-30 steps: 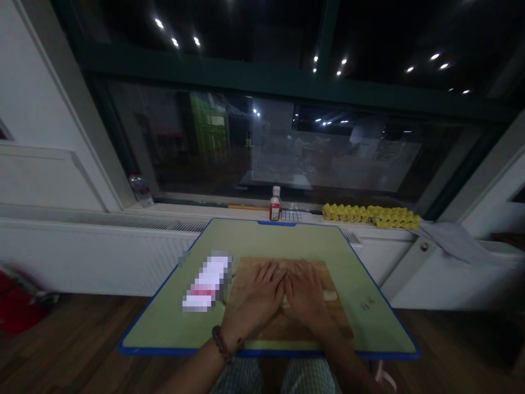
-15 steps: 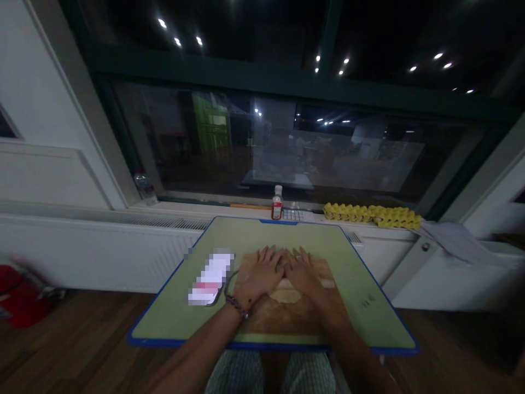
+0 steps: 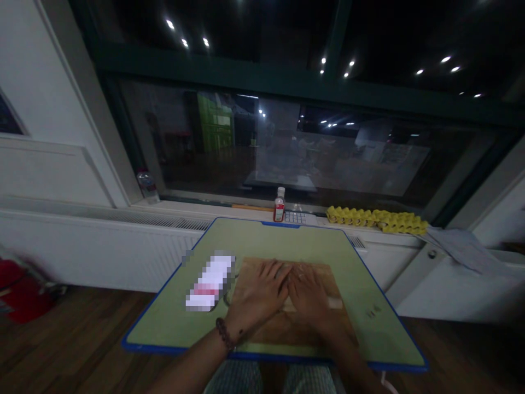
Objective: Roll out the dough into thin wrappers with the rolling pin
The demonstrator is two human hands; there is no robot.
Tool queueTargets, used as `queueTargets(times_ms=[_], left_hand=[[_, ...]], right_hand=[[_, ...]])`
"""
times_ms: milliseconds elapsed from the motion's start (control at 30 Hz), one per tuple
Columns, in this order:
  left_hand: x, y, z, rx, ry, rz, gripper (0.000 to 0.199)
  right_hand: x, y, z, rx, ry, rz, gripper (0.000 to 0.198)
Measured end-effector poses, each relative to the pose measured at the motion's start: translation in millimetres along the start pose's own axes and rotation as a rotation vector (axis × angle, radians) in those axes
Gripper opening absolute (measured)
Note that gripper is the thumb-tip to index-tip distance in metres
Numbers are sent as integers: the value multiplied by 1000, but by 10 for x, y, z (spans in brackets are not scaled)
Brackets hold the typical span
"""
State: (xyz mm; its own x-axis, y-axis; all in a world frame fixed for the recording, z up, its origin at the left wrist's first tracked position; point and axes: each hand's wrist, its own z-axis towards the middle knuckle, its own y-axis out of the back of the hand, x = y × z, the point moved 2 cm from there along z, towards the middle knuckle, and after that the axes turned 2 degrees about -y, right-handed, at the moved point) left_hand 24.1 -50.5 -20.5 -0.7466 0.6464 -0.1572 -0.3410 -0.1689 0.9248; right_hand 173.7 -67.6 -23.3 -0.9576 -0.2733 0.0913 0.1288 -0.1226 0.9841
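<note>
My left hand [image 3: 264, 293] lies flat, fingers stretched out, over a pale rolling pin [image 3: 335, 302] on a wooden board [image 3: 299, 335]. Beside it my right hand [image 3: 307, 293] rests on the same pin with its fingers extended too, and the fingertips of the two hands nearly meet. One end of the pin sticks out to the right of my right hand; most of the rest is covered. A small pale patch of flattened dough [image 3: 288, 304] shows between the hands, largely hidden beneath them. A beaded bracelet circles my left wrist.
The board lies on a green folding table [image 3: 192, 335] with a blue edge. A blurred-out phone [image 3: 210, 282] lies to the left. On the windowsill stand a small red-labelled bottle [image 3: 279, 205], a yellow egg tray [image 3: 375, 219] and a clear water bottle [image 3: 147, 186].
Both hands have moved toward me across the board, bringing the rolling pin with them. The dough, plainly visible before, is now mostly covered.
</note>
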Motion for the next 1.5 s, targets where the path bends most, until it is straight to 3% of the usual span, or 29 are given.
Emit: queueTargets(times_ms=[267,433,567,1200,1500], left_hand=[[286,72,489,78,251,-69,47],[364,57,573,83,284,-80,44],[415,37,602,98,321,-65,35],[610,-32,762,129,441,47,34],[696,-89,856,115,470,74,36]], right_hand=[[-182,-14,597,151,-41,75,47],[-277,-50,781,224,-72,123,51],[-340,-99,864,238,1,91,39],[-495,-237,1183,94,-202,133,46],[-497,-158,1261,-112,-277,102,42]])
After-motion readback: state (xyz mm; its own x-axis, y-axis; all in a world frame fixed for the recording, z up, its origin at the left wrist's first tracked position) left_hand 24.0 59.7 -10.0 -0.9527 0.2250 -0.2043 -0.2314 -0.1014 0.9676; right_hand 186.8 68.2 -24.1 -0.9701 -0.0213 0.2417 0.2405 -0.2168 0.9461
